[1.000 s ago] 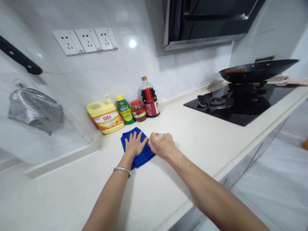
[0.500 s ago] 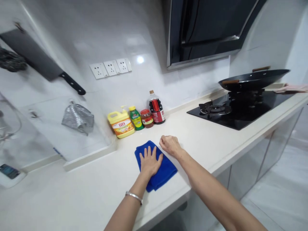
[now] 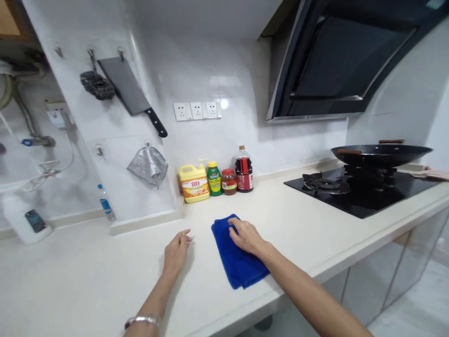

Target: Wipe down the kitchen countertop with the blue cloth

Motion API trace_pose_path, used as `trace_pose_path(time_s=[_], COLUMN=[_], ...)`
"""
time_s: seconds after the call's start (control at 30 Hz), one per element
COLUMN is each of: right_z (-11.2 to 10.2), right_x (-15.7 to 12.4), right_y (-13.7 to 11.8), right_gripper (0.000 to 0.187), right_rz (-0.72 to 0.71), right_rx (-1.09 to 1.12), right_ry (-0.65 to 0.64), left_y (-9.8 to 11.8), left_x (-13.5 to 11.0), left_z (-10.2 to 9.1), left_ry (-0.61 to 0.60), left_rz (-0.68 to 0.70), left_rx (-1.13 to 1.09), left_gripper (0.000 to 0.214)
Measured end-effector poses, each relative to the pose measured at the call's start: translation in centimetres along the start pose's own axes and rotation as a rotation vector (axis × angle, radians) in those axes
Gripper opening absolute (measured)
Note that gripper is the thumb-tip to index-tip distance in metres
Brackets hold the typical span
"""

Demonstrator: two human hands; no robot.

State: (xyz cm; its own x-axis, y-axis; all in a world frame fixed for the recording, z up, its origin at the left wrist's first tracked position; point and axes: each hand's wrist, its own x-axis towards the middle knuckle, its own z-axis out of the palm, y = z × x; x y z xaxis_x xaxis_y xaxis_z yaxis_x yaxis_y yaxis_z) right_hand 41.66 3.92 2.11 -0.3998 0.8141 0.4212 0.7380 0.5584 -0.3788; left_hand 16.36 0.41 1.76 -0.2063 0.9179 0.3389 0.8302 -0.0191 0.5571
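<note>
- Bangle (image 3: 142, 320): a silver-coloured ring on the left wrist, nearest the viewer, above the pale countertop (image 3: 196, 299).
- Left hand (image 3: 176, 252): to the left of the cloth and apart from it; palm turned inward, fingers loosely bent, nothing visible in its grasp. Whether it touches the countertop cannot be told.
- Folded blue cloth (image 3: 234, 257): flat on the countertop, between the hands but chiefly under the right; its long axis runs away from the viewer, the far end slanting leftward.
- Right hand (image 3: 247, 236): the nearer to the cloth, over its far right portion; forearm entering from lower right, back of the hand upward, fingers bent and parted, not clenched. Whether the fingertips touch the fabric cannot be told.
- Beyond the cloth, against the tiled wall, left to right: yellow detergent jug (image 3: 195, 186), green squeeze bottle (image 3: 214, 181), red-lidded jar (image 3: 229, 182), dark sauce bottle (image 3: 244, 174).
</note>
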Motion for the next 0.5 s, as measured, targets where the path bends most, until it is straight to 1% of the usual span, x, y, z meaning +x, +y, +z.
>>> trace_pose_path(time_s=[0.07,0.13,0.2,0.27,0.33,0.4,0.5], right_z=[1.2,2.2,2.7,2.7,2.3,1.7,0.2], right_x=[0.3,0.6,0.7,0.6,0.1,-0.9,-3.0], right_y=[-0.4,-0.7,-1.1,-1.5,-1.9,-2.0,-0.7], right_gripper=[0.045,0.053,0.059,0.061,0.063,0.064,0.064], right_rz=[0.014,-0.014,-0.036,-0.023,-0.010,-0.024,-0.094], right_rx=[-0.060,-0.122,-0.159,-0.168,-0.170,-0.160,-0.118], right_ry=[-0.064,-0.168,-0.291,-0.379,-0.409,-0.405,-0.400], left_y=[-0.2,0.0,0.4,0.7,0.6,0.1,-1.1], left_x=[0.2,0.5,0.6,0.7,0.8,1.1,2.0], left_z=[0.1,0.5,0.6,0.5,0.2,0.0,0.2], left_ry=[-0.011,-0.070,-0.146,-0.197,-0.216,-0.233,-0.290], left_rz=[-0.002,0.038,0.079,0.104,0.116,0.129,0.126], left_rx=[-0.026,-0.045,-0.060,-0.075,-0.080,-0.052,0.043], left_gripper=[0.058,0.053,0.050,0.051,0.055,0.057,0.057])
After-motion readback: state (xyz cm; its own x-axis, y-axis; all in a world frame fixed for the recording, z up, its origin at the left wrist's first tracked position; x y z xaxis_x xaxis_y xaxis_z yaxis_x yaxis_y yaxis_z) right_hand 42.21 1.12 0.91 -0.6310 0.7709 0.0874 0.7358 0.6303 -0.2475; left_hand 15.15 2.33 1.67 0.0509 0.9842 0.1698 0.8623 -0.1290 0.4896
